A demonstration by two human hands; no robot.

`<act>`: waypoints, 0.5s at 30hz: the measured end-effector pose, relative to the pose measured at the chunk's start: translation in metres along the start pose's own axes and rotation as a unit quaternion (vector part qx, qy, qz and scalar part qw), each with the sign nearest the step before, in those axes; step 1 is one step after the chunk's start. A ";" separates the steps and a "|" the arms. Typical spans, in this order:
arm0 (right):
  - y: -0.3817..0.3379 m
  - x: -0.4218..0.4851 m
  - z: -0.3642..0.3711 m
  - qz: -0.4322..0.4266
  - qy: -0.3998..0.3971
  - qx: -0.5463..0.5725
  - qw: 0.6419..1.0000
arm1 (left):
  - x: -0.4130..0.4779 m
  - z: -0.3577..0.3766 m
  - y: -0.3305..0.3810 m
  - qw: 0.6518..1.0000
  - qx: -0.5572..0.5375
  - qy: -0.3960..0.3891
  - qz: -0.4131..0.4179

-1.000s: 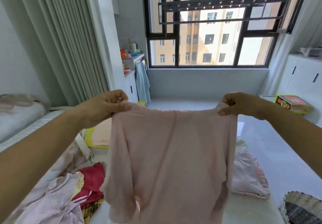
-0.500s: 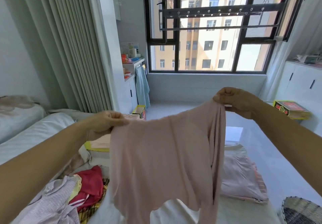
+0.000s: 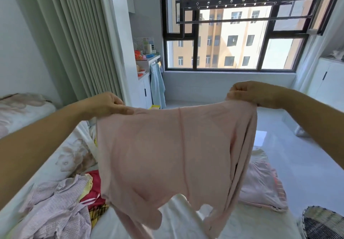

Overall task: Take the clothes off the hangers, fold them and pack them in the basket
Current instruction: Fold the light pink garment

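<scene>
- The left hand point(image 3: 107, 103), at nine o'clock, has its fingers pinching the top edge of the pink top point(image 3: 167, 145).
- The right hand point(image 3: 249, 94), at two o'clock, grips the other corner.
- The top hangs spread above the bed point(image 3: 186, 224).
- The woven basket point(image 3: 323, 222) sits at five o'clock.
- Loose clothes point(image 3: 61, 207) lie at seven o'clock.

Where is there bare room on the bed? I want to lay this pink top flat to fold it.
The white sheet under the hanging pink top looks free, bordered by the clothes pile on the left and the folded pink garment on the right. The left side is crowded. Both hands hold the top's upper edge.
</scene>
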State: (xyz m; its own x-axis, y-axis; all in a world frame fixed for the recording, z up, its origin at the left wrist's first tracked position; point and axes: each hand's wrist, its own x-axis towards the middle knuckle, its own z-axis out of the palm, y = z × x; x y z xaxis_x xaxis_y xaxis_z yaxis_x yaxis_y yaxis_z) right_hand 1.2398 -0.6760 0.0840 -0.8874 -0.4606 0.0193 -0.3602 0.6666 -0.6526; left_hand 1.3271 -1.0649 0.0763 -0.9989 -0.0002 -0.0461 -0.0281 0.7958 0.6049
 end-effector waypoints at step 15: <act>0.078 0.016 -0.013 0.029 0.103 -0.194 0.975 | 0.004 0.026 0.007 0.965 -0.252 0.072 0.024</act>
State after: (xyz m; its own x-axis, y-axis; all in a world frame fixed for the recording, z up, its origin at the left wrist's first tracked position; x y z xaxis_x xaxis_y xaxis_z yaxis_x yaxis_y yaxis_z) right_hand 1.1940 -0.6242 0.0431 -0.9339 -0.3156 0.1681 -0.3546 0.8779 -0.3219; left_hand 1.3238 -1.0434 0.0593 -0.9931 -0.0845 0.0807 0.0401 0.4019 0.9148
